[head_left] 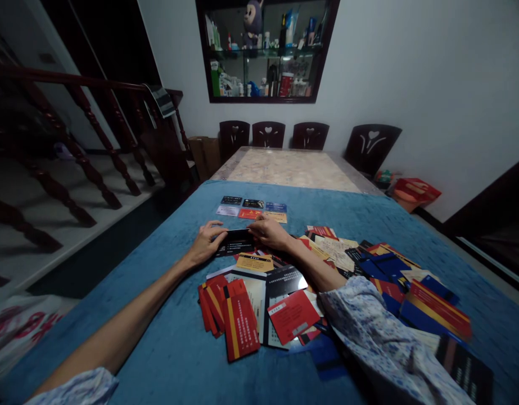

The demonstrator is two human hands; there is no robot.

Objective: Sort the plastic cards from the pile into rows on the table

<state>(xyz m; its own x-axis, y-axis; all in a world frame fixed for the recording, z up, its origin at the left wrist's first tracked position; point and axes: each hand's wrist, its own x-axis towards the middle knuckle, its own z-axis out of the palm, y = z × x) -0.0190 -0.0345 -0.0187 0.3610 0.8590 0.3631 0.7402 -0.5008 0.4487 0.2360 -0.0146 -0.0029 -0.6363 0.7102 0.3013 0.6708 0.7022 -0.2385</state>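
Note:
My left hand (205, 242) and my right hand (271, 232) both grip a black card (235, 242), one at each end, just above the blue cloth (166, 337). Beyond the hands, several cards (251, 208) lie face up in two neat rows. Nearer to me sprawls a loose heap of red, black, yellow and blue cards (259, 309), which runs on under my right forearm to the right side of the table.
The cloth covers the near part of a long table; its bare marbled top (287, 167) shows beyond. Dark chairs (268, 134) line the far end and the right. A wooden stair railing (90, 129) stands left. A wall cabinet (265, 50) holds bottles.

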